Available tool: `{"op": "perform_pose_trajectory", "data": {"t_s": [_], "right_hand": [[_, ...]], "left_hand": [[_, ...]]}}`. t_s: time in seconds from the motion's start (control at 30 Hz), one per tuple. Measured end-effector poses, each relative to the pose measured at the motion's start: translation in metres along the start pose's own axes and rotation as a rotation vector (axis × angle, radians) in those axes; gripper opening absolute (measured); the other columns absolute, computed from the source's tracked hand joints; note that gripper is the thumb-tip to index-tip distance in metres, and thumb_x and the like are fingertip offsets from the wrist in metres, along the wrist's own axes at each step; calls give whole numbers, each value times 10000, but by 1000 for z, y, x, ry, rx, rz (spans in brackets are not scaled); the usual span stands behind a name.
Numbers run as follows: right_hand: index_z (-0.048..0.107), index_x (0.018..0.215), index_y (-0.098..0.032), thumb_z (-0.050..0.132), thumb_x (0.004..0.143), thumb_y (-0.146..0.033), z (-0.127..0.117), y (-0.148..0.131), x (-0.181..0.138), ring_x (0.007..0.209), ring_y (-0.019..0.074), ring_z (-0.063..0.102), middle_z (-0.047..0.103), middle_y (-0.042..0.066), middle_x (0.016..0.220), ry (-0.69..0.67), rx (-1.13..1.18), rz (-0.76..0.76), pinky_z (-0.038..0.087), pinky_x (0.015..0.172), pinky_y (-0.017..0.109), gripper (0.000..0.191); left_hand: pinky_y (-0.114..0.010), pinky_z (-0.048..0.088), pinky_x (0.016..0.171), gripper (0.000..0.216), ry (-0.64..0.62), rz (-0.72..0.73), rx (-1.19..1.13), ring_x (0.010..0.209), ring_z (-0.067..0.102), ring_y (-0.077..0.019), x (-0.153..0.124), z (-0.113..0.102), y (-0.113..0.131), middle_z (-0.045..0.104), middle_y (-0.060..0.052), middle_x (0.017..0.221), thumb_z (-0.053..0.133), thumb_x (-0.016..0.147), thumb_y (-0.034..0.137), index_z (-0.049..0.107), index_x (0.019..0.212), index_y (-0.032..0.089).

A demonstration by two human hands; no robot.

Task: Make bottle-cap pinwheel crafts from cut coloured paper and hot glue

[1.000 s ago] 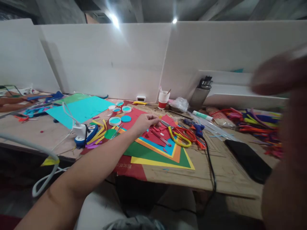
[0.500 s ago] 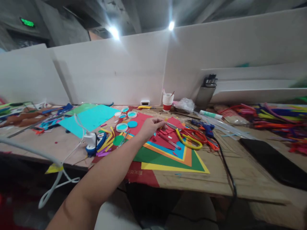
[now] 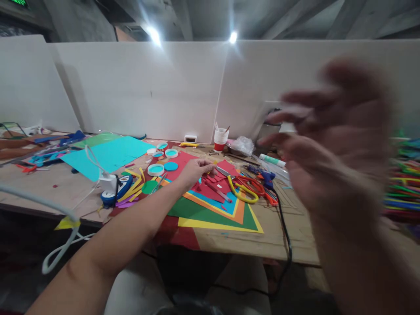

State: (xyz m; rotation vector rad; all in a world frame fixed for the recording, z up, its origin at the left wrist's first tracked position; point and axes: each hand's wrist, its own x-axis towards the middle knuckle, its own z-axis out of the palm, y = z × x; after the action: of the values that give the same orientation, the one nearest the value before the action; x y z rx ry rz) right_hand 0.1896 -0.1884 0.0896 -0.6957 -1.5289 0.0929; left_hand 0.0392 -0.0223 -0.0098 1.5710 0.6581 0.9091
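I see the left hand [image 3: 193, 168] stretched over the paper stack [image 3: 213, 210], fingertips pinched on what looks like a small red paper scrap [image 3: 213, 178] at the stack's far edge beside the yellow scissors [image 3: 241, 192]; I judge it light, floppy, easily torn, best nipped at an edge. The right hand [image 3: 334, 157] hangs blurred above the stack's right side, fingers spread, holding nothing. Beyond the stack, the paper cup [image 3: 221, 138] holds sticks and the round lids [image 3: 156, 168] look filled with blue.

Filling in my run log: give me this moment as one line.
left hand: on red paper scraps, beside yellow scissors | right hand: raised, blurred, fingers spread, empty | table: cluttered
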Motion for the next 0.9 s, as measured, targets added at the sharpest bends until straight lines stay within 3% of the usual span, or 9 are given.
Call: {"op": "perform_pose_trajectory", "data": {"t_s": [0.07,0.13,0.2,0.27,0.53,0.77,0.9], "right_hand": [[576,1129,-258,596,855,-265,11,43,3,904,162,608,613,42,1036,-27,-45,210,524,752,326,275],[608,1040,-181,595,836,-293,22,89,-4,838,174,610,636,63,950,-143,-187,393,516,734,342,233],[615,1027,-160,581,834,-333,31,123,-17,845,187,611,647,87,980,-177,-258,467,508,736,349,262],[635,988,-158,556,847,-356,35,138,-30,864,193,612,660,94,978,-226,-304,477,494,775,354,255],[660,780,-179,564,821,-261,36,126,-38,679,157,619,684,43,746,-229,-303,463,477,653,283,132],[659,732,-169,588,784,-281,36,126,-39,630,165,624,686,45,685,-205,-273,534,485,609,283,143],[656,727,-173,579,795,-299,38,129,-38,614,160,624,683,37,666,-257,-201,577,491,612,282,162]], "left_hand": [[-252,424,598,321,-16,-15,-43,585,575,-116,1,1,-2,663,-51,643,739,686,420,665,700,108],[-249,417,595,342,-18,-23,-44,581,570,-113,1,3,-1,661,-51,643,743,679,438,664,700,106],[-252,418,607,350,-8,-15,-19,589,570,-114,-1,5,2,667,-56,649,735,686,449,670,705,105],[-260,427,629,346,-11,8,15,600,572,-118,-4,7,5,672,-57,653,727,695,449,678,706,107],[-252,441,626,352,-57,31,103,625,593,-135,-9,14,10,672,-54,653,710,710,467,692,718,116],[-252,443,639,373,-115,-40,59,683,628,-149,-7,14,7,714,-82,740,712,708,475,718,814,117],[-241,424,611,339,-121,-37,27,643,613,-134,-4,11,0,712,-76,714,716,710,452,710,763,117]]}}
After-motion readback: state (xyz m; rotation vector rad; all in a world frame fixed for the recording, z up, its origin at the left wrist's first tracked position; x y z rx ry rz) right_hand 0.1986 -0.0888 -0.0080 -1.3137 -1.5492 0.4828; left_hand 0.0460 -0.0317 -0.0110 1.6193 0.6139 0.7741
